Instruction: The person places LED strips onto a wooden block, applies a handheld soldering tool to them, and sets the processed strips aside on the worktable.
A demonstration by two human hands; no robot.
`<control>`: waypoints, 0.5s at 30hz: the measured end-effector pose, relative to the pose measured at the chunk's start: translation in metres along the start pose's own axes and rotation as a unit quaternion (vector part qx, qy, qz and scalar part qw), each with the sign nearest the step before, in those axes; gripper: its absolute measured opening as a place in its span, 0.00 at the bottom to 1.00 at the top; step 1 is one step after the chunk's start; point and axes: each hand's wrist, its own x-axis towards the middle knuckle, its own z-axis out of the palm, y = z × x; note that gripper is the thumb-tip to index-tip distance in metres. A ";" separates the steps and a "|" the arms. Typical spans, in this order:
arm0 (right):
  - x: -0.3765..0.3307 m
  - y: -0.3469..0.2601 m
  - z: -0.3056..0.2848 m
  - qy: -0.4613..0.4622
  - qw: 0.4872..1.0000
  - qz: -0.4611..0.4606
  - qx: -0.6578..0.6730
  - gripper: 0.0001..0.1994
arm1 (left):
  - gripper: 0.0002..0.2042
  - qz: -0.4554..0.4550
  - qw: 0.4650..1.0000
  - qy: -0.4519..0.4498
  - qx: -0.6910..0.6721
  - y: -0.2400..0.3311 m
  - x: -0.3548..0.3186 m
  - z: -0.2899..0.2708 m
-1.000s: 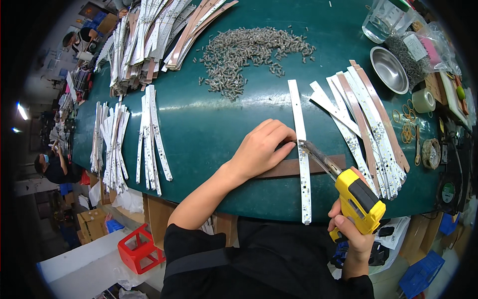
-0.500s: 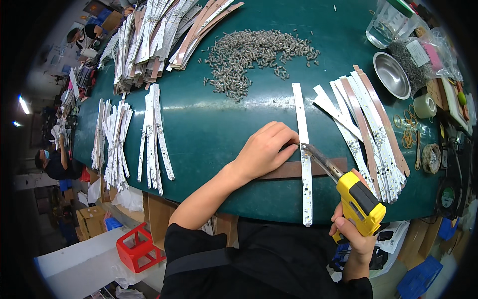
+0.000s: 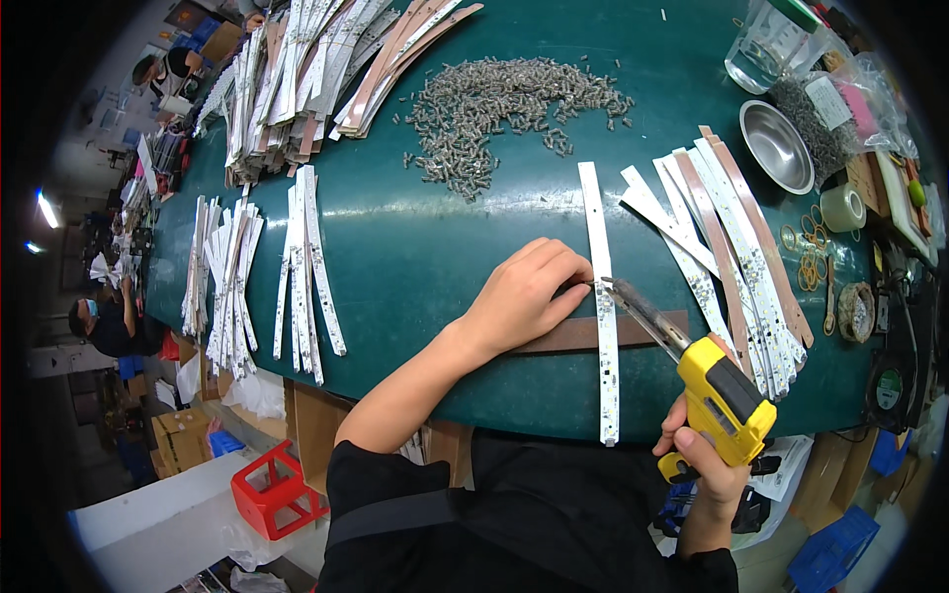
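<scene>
A yellow and black soldering gun [image 3: 730, 400] is gripped in my right hand [image 3: 710, 465]. Its metal tip points up and left, almost touching a white LED circuit strip [image 3: 599, 232] that lies lengthwise before me. On the strip's left edge, close to the tip, the thumb and fingers of my left hand [image 3: 529, 295] are pinched together; whatever they hold is too small or hidden to make out. Under the strip, a flat brown bar [image 3: 647, 329] lies crosswise on the green table [image 3: 435, 267]. A pile of small metal cylindrical parts [image 3: 504, 109] is spread beyond my hands.
More LED strips [image 3: 756, 277] fan out at the right, and several bundles [image 3: 308, 267] lie at the left. A steel bowl [image 3: 777, 148], a clear jar [image 3: 771, 49], tape [image 3: 843, 210] and rubber bands [image 3: 813, 262] sit along the right. A red stool [image 3: 277, 491] stands below.
The soldering gun has shifted slightly right and down, its tip easing a little away from my left fingers. The left hand and the strip have barely moved.
</scene>
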 end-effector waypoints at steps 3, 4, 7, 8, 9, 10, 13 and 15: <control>0.005 -0.001 -0.002 0.009 1.000 0.012 -0.008 0.39 | 0.07 -0.008 1.000 0.003 -0.014 -0.001 0.005 0.001; 0.007 -0.002 -0.002 0.009 1.000 0.029 0.008 0.40 | 0.07 -0.017 1.000 0.009 -0.024 -0.001 0.007 0.000; 0.007 -0.002 0.008 0.005 0.999 -0.035 -0.009 0.35 | 0.06 -0.013 1.000 -0.005 0.003 0.003 0.004 -0.016; 0.005 -0.004 0.010 -0.018 0.999 -0.043 -0.010 0.35 | 0.06 -0.003 1.000 0.005 0.020 0.004 -0.001 -0.021; 0.004 -0.002 0.009 0.003 0.999 -0.045 -0.003 0.34 | 0.06 0.004 1.000 0.012 0.013 0.002 -0.003 -0.019; 0.003 -0.001 0.007 0.017 0.999 -0.049 0.008 0.33 | 0.06 0.011 1.000 0.021 0.015 0.002 -0.003 -0.017; 0.012 0.020 -0.026 -0.017 0.995 -0.060 0.072 0.25 | 0.06 0.030 0.999 0.012 -0.001 -0.004 -0.003 -0.003; 0.026 0.037 -0.068 -0.133 0.984 -0.012 0.120 0.26 | 0.06 0.030 0.999 0.014 0.002 -0.007 -0.011 -0.002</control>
